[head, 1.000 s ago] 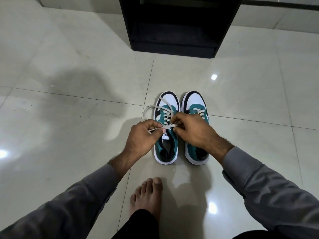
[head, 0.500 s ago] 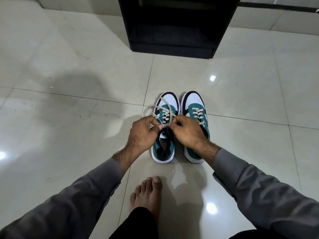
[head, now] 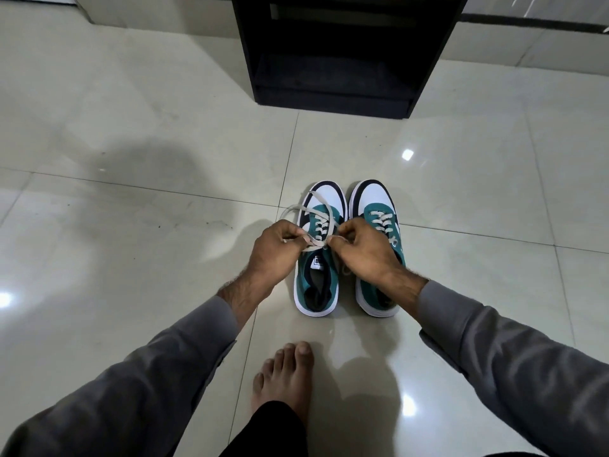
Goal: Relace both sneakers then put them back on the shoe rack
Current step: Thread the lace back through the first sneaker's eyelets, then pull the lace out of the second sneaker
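On the glossy tiled floor [head: 131,291], two teal, white and black sneakers are placed side by side, toes pointing away from the person and toward a black shoe rack [head: 333,61] that stands well apart at the top of the view. The left sneaker [head: 316,278] is the one being worked on: its white lace [head: 318,222] is threaded through the lower eyelets, and a loose loop of it is seen over the toe and out to the left of the shoe. The left hand [head: 273,255] is closed around one part of the lace, which is pinched between thumb and curled fingers; the right hand [head: 362,252] is closed in the same way on the other part, just above the tongue with its white label. The two hands are held near each other over the upper eyelets, almost touching. The right sneaker [head: 375,206] is partly covered by the right wrist (its lacing is seen crossed over the front, the rest is hidden). Both arms are covered by grey sleeves [head: 494,357]. A bare foot [head: 283,377] is rested on the floor just in front of the sneakers, with a dark trouser leg at the lower edge
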